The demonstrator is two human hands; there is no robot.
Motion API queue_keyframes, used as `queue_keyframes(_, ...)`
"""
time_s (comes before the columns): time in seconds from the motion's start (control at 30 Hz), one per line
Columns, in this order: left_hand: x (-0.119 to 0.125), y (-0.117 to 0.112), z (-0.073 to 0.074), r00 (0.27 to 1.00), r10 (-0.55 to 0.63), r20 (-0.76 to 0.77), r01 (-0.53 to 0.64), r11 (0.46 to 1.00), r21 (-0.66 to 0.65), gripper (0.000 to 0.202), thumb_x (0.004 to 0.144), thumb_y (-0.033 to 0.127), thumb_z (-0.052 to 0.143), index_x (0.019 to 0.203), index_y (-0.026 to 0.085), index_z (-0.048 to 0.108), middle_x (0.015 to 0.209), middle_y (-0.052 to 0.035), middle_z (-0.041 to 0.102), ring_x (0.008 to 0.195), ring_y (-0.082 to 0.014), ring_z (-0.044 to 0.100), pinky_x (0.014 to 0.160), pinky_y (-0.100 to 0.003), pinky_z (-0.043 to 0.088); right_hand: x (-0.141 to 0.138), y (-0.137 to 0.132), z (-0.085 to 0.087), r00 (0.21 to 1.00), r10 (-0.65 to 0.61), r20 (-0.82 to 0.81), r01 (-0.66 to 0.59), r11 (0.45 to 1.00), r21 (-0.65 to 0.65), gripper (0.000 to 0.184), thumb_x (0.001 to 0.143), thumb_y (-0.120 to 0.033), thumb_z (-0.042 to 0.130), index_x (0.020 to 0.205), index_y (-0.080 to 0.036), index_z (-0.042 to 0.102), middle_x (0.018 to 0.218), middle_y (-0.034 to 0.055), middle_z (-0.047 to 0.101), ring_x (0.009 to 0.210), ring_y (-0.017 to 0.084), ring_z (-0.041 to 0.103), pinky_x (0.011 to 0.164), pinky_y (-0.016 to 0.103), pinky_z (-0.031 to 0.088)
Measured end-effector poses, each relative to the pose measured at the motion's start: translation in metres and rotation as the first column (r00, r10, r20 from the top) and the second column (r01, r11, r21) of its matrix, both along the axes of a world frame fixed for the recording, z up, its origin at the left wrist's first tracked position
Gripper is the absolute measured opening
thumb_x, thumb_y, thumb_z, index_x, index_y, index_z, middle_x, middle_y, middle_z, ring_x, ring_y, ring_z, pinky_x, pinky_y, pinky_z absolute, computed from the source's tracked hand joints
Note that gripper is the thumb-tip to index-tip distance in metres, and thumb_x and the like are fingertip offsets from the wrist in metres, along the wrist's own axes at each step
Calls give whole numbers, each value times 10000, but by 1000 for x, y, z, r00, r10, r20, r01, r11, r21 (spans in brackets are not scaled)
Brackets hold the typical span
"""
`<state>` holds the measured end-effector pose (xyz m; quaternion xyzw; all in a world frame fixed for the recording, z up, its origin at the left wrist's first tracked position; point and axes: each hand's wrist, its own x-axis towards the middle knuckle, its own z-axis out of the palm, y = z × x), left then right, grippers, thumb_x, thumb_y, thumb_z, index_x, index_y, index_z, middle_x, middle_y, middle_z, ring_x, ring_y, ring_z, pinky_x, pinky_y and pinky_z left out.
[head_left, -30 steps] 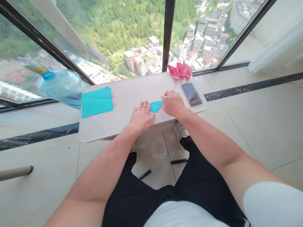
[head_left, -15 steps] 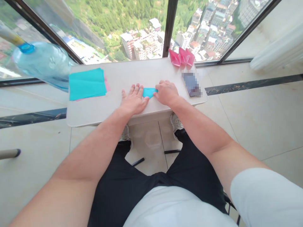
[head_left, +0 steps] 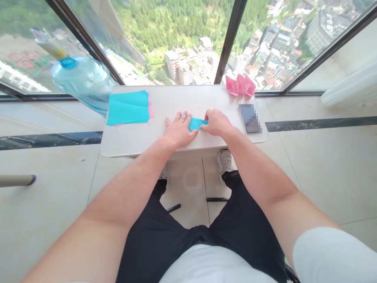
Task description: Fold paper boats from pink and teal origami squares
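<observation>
A small folded piece of blue paper (head_left: pixel 195 124) lies on the white table (head_left: pixel 141 137), between my two hands. My left hand (head_left: pixel 180 131) rests flat with its fingers spread, pressing on the paper's left end and hiding part of it. At the other end my right hand (head_left: pixel 217 122) pinches the paper's edge between thumb and curled fingers. To the left lies a stack of blue sheets (head_left: pixel 128 108), with pink paper (head_left: pixel 151 110) peeking out from under it.
Pink folded paper shapes (head_left: pixel 240 85) stand at the back right corner, with a phone (head_left: pixel 250 118) in front of them. A large water bottle (head_left: pixel 82 80) is beyond the table's left end. Windows run along the far side. My shoe (head_left: pixel 225 161) is under the table.
The whole view has shifted, so the table appears farther right and slightly lower. My left hand stays flat on the paper; my right fingers still grip its right end, where the edge now looks slightly raised.
</observation>
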<state>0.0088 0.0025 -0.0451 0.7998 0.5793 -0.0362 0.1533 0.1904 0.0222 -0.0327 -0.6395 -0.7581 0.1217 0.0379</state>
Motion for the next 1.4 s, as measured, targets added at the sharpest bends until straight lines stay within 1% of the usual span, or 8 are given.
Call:
queue_keyframes(0.23,-2,1,2,992,100,78,-102,995,19,933,898,603,451,1625,129,108,1704,-143,66,1575,-326,39,1248,-578,90,-1,4,-5,972,-95,-215,83,995,-63,160,792,-248,618,926,-184,677,921,61,737,853,197,650,765,286,465)
queue_keyframes(0.33,-3,6,5,938,211,275,-250,961,114,845,883,489,555,1563,78,266,1648,-214,263,1543,-317,219,1240,-473,242,-2,4,-5,912,-182,-367,201,980,12,113,817,-264,575,861,-190,649,857,35,719,791,175,627,720,275,451)
queue_keyframes(0.47,0,15,6,586,412,698,-528,847,-57,393,874,431,593,1158,159,604,1160,-140,696,1118,-262,666,967,-407,552,-10,-5,0,882,-191,-432,285,944,165,125,865,-309,526,884,-213,604,792,21,688,719,177,597,694,287,430)
queue_keyframes(0.6,5,17,5,220,429,876,-435,847,-306,355,765,513,715,777,184,583,816,-41,654,807,-206,688,721,-366,617,-24,-20,4,927,-88,-365,183,955,235,105,882,-302,515,888,-230,590,806,32,698,727,196,617,697,298,410)
queue_keyframes(0.77,7,13,9,100,425,900,-370,855,-363,346,641,400,826,754,168,597,779,-4,629,762,-172,664,748,-376,620,-32,-27,3,923,-21,-384,118,965,232,87,851,-296,556,843,-228,608,784,27,708,723,198,636,691,297,421)
queue_keyframes(0.87,6,11,15,8,459,888,-307,847,-434,330,621,327,820,777,158,583,812,-2,628,777,-166,663,765,-413,627,-31,-24,2,838,12,-545,101,979,176,117,823,-328,618,829,-214,643,795,21,729,737,180,656,706,283,457)
queue_keyframes(1.13,0,12,20,-8,528,849,-151,839,-523,334,676,284,800,868,163,555,786,-14,664,797,-181,691,816,-470,615,-22,-15,3,509,-80,-857,34,997,-73,301,773,-419,709,905,-155,764,809,46,765,727,173,668,660,276,501)
queue_keyframes(1.4,-3,13,22,0,541,841,-128,834,-537,482,667,259,804,1059,175,538,995,-68,708,840,-209,719,814,-475,608,-18,-9,-3,433,-139,-891,0,988,-154,341,732,-443,762,910,-152,785,794,49,756,705,157,640,640,274,504)
